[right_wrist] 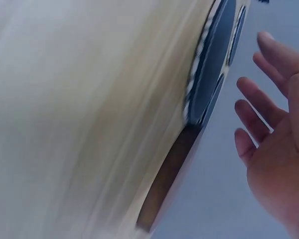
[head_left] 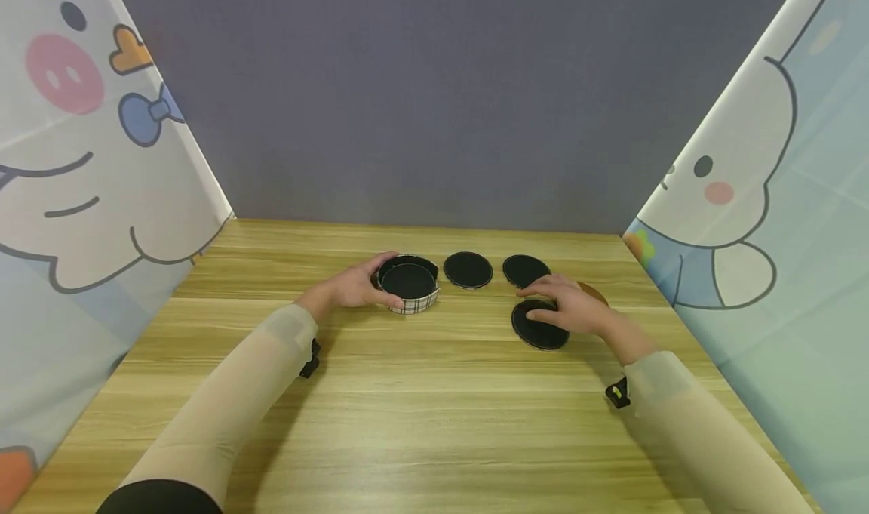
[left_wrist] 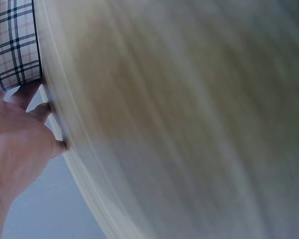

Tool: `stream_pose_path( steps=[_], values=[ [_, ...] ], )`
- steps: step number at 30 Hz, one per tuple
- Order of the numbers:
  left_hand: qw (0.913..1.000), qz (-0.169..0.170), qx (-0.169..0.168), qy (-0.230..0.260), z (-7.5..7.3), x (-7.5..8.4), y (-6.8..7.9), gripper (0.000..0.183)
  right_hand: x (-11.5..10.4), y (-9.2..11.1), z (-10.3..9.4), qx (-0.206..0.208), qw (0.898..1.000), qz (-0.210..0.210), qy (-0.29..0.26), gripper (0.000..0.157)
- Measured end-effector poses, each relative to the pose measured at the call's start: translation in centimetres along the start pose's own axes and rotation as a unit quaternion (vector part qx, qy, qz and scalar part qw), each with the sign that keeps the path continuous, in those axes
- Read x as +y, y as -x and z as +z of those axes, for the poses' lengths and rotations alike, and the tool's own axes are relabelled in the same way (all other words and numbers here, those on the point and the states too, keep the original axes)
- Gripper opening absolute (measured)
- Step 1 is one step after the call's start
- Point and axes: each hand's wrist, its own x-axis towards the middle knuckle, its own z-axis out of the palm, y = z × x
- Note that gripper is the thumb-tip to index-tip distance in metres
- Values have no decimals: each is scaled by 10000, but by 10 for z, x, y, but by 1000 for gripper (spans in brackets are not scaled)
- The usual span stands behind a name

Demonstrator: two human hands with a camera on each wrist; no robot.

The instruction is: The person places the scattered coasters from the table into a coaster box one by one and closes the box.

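Observation:
Toward the far side of the wooden table stands a round coaster holder (head_left: pixel 419 303) with a plaid outer wall, a black coaster (head_left: pixel 407 281) lying inside. My left hand (head_left: pixel 356 283) grips the holder from the left, thumb on the near side and fingers round the back; the left wrist view shows its plaid wall (left_wrist: pixel 15 47) beside the fingers. My right hand (head_left: pixel 573 306) is over a black coaster (head_left: pixel 540 333), holding nothing, its fingers spread loosely above the table in the right wrist view. Behind it lies another black coaster (head_left: pixel 523 267), partly covered by the fingers.
A third loose black coaster (head_left: pixel 468 270) lies just right of the holder. Past my right hand a brown round piece (head_left: pixel 594 293) shows in part. A grey panel (head_left: pixel 434 106) rises behind the table (head_left: pixel 380 423), and cartoon-printed sheets (head_left: pixel 740 197) flank both sides.

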Motion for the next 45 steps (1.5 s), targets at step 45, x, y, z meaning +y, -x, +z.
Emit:
stream_pose_path(
  steps=[45],
  values=[
    [9999,-82,-44,42,1,1,0,125,-7,5,14,12,9951,313,936,44]
  ],
)
